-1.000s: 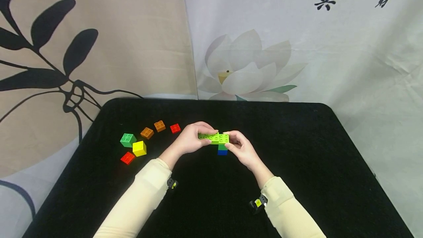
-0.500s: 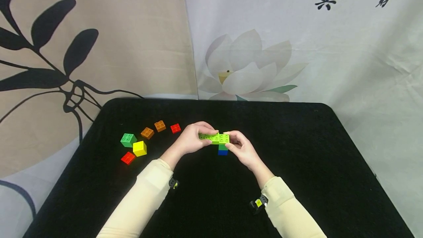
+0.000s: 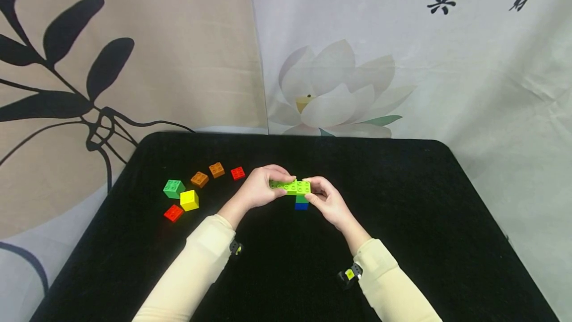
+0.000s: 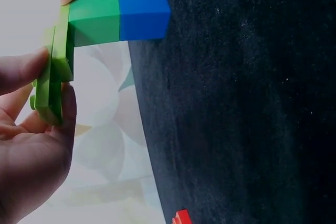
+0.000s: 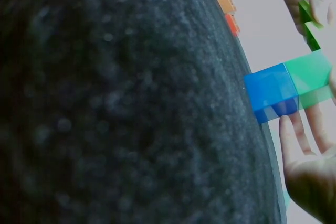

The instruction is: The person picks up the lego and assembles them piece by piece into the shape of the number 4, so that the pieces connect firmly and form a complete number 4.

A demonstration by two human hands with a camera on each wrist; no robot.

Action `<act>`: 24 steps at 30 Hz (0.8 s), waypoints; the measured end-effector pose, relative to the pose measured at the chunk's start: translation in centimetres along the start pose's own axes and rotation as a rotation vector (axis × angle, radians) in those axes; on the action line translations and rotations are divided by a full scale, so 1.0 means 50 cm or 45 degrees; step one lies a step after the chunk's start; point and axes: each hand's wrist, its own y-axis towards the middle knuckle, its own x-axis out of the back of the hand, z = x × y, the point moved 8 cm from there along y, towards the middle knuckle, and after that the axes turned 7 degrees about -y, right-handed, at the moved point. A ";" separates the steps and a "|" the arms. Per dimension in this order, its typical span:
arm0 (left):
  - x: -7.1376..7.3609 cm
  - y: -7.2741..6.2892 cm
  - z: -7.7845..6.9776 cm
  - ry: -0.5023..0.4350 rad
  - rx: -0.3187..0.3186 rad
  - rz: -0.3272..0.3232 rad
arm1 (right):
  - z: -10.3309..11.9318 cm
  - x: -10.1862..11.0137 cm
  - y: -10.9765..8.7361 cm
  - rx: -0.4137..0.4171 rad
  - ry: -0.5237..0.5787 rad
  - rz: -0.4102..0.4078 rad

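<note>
Two thin lime-green bricks overlap in a step: the upper lime brick (image 4: 48, 95) juts out to the left over the lower lime brick (image 4: 62, 51). Beneath the lower one a green brick (image 4: 94, 18) is joined to a blue brick (image 4: 146, 14) at the bottom. My left hand (image 3: 255, 189) pinches the jutting end of the upper brick between thumb and fingers. On the other side my right hand (image 3: 329, 203) holds the built piece near its lime and green part, with other fingers beside the blue brick. Whether the blue brick touches the table cannot be told.
Loose bricks lie on the black table (image 3: 402, 212) to the left: a green brick (image 3: 174, 189), a yellow block (image 3: 189, 200), a red brick (image 3: 174, 213), two orange bricks (image 3: 199, 179) and another red brick (image 3: 238, 173). A printed cloth (image 3: 339, 29) hangs behind.
</note>
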 end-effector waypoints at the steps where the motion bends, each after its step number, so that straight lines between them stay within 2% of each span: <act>1: 0.000 0.000 0.000 0.003 -0.002 -0.002 | 0.000 0.000 0.000 0.001 0.001 -0.001; 5: -0.001 -0.004 0.001 0.031 -0.017 -0.007 | -0.002 -0.001 0.000 -0.002 0.009 0.004; 12: -0.001 -0.007 -0.002 0.079 -0.114 -0.010 | -0.003 -0.003 -0.001 0.004 0.018 0.003; 19: 0.003 -0.009 0.018 -0.027 -0.083 -0.019 | -0.001 -0.001 -0.001 0.000 0.011 -0.001; 24: 0.005 -0.014 0.025 -0.076 -0.117 -0.040 | 0.000 0.001 0.000 -0.017 0.009 -0.007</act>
